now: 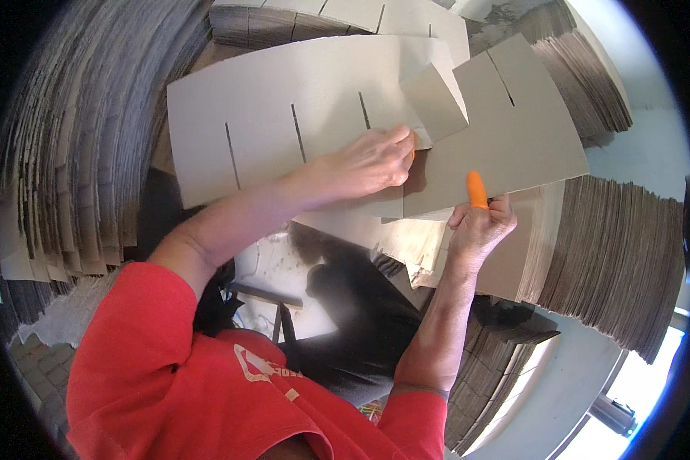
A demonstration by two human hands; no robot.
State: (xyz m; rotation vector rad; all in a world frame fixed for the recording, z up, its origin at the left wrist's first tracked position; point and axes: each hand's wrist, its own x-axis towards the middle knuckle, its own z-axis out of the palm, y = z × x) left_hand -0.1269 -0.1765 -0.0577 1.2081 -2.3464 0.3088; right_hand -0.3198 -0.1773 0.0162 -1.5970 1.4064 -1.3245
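A wide grey cardboard sheet [264, 88] with several narrow slits lies across the middle. Over its right end is another slit cardboard piece [525, 126], tilted toward the right; whether the two are joined, I cannot tell. Between them a bent cardboard flap [437, 100] stands up. My left hand [368, 162] is closed at the foot of this flap, its fingertips mostly hidden and a bit of orange finger cover showing. My right hand [483, 222] grips the near edge of the right piece, with an orange-covered finger [476, 188] on top and the other fingers curled at the edge.
Tall stacks of cardboard [107, 138] rise on the left. More stacks stand at the right [613, 261], upper right [583, 77] and lower right [487, 368]. Slit cardboard pieces [299, 23] lie at the back. A dark bar [264, 294] lies below my forearms.
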